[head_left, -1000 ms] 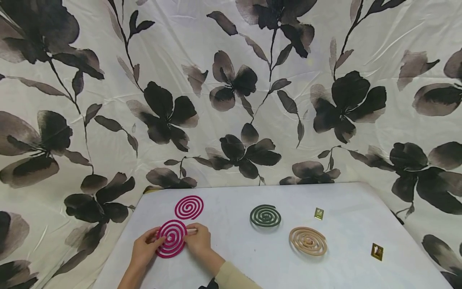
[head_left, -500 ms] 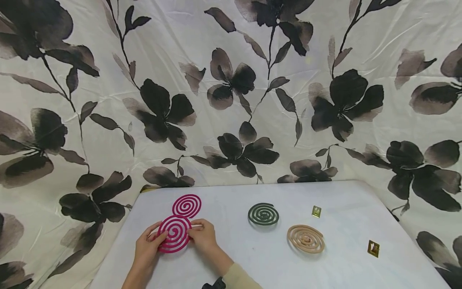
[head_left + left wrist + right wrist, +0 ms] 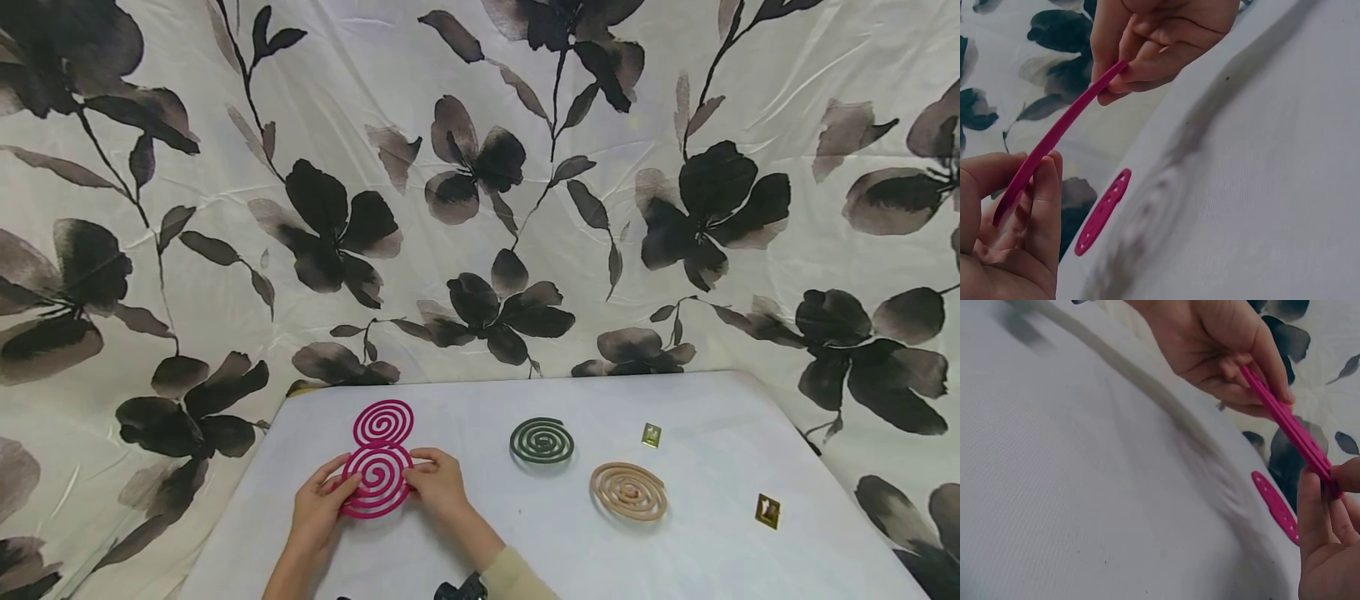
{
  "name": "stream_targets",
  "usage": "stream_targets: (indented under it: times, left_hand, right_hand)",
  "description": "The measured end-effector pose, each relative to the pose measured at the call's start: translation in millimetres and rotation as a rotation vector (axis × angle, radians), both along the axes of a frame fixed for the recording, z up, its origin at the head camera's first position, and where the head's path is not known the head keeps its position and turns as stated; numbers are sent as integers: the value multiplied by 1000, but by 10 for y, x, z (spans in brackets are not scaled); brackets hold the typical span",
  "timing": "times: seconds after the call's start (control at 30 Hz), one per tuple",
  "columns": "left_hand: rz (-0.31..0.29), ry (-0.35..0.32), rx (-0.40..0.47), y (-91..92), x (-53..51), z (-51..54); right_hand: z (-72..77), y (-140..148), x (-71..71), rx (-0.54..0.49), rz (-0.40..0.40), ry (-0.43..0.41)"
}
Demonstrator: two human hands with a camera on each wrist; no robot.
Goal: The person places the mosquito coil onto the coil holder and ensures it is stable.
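A magenta spiral disc (image 3: 377, 500) is held up off the white table between both hands. The left hand (image 3: 317, 510) pinches its left edge, thumb on the front face; the right hand (image 3: 442, 487) pinches its right edge. Seen edge-on in the left wrist view, the held disc (image 3: 1060, 128) hangs above its shadow, between the left hand (image 3: 1013, 231) and the right hand (image 3: 1160, 47). A second magenta spiral (image 3: 383, 421) lies flat on the table behind it, and shows beyond the held disc in the right wrist view (image 3: 1275, 506).
On the white table (image 3: 555, 542), a green spiral (image 3: 542, 442) lies right of centre, with a tan spiral (image 3: 628, 492) nearer the front. Two small gold rectangular pieces (image 3: 651, 435) (image 3: 767, 511) lie further right. Flowered cloth (image 3: 420, 250) hangs behind.
Both hands have moved slightly right and up in the head view with the held disc, which now appears to meet the lying magenta spiral's lower edge. The whole scene has shifted slightly left.
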State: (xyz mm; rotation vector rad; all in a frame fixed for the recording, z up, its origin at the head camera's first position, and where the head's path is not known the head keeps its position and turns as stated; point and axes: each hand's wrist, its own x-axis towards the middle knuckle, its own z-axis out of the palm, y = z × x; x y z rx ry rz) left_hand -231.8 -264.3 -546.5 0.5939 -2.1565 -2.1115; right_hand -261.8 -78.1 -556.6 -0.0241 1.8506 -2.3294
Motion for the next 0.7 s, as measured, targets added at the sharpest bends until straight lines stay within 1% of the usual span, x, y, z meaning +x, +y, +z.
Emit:
stream_targets:
  times: [0.13,0.33,0.47,0.7]
  left_hand:
    - [-13,4,23,63,-2,1]
    - [-42,32,66,170,0,-19]
    - [-57,39,72,245,4,-33]
    - [-67,59,77,361,22,-58]
  right_hand:
    - [38,80,22,14,4,-12]
    - [68,201,50,46,7,-6]
    - [66,283,48,65,4,9]
    - [80,390,61,65,-7,5]
